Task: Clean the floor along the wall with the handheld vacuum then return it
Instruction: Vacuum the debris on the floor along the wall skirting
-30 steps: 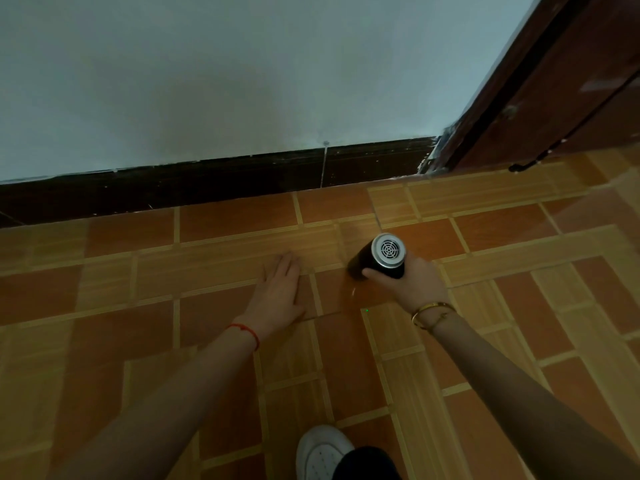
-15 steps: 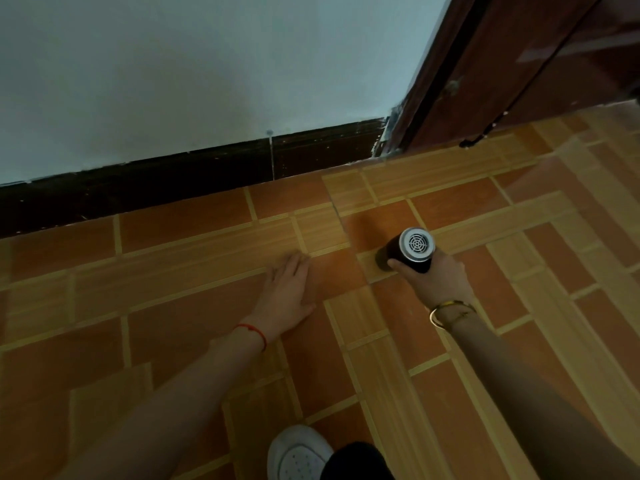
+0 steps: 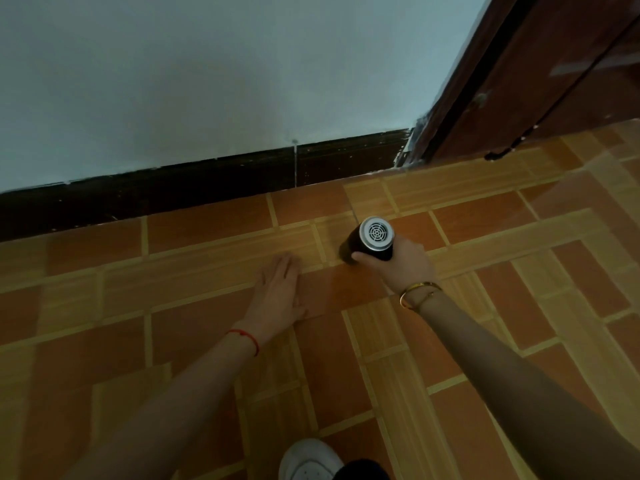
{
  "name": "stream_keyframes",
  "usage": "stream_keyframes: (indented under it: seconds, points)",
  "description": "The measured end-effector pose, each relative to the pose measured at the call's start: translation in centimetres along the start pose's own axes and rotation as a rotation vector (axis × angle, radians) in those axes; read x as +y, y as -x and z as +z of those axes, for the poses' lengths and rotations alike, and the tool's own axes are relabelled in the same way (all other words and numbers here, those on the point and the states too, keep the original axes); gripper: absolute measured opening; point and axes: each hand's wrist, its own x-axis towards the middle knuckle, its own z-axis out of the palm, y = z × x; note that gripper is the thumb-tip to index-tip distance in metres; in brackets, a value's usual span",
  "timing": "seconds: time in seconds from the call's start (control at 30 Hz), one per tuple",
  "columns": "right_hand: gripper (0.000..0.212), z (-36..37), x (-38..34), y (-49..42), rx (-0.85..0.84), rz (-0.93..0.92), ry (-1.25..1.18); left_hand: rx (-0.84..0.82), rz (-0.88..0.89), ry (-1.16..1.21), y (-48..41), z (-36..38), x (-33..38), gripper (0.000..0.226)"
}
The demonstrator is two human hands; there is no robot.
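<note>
This looks like the cleaning step itself, with the return not yet begun. The right hand (image 3: 403,263) is wrapped tight around the vacuum (image 3: 369,240), its grilled rear end facing up and its nose angled down to the floor (image 3: 207,341) just ahead of the hand, a short way off the dark skirting board (image 3: 173,195). The arm reaches out nearly straight, a gold bangle (image 3: 417,294) at the wrist. The left hand (image 3: 280,292) lies flat on the tiles just beside it, fingers spread and holding nothing, propping the crouch. I judge the next move calls for sliding the nose closer to the skirting and along it toward the door frame (image 3: 460,109) beyond the right hand.
</note>
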Motion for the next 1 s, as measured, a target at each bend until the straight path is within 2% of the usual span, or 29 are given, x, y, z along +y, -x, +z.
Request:
stream_keyframes:
  seconds: [0.27,0.4,0.57,0.77,1.0]
  points:
    - [0.072,0.7,-2.4,-3.5,0.146,0.075,0.05,0.037,-0.097,0.018,1.3,-1.7,-3.9,0.087]
    - [0.067,2.0,-4.4,-4.6,0.173,0.035,0.048,0.067,-0.145,0.035,2.0,-2.3,-5.8,0.087]
    - [0.068,4.3,-7.8,-5.5,0.086,-0.098,0.043,0.107,-0.214,0.058,2.7,-2.7,-7.9,0.087]
    - [0.074,6.4,-11.5,-5.5,-0.125,-0.322,0.015,0.152,-0.249,0.1,3.6,-2.7,-9.4,0.084]
    - [0.071,6.2,-12.4,-5.2,-0.004,-0.225,-0.004,0.18,-0.273,0.099,4.8,-3.0,-10.7,0.081]
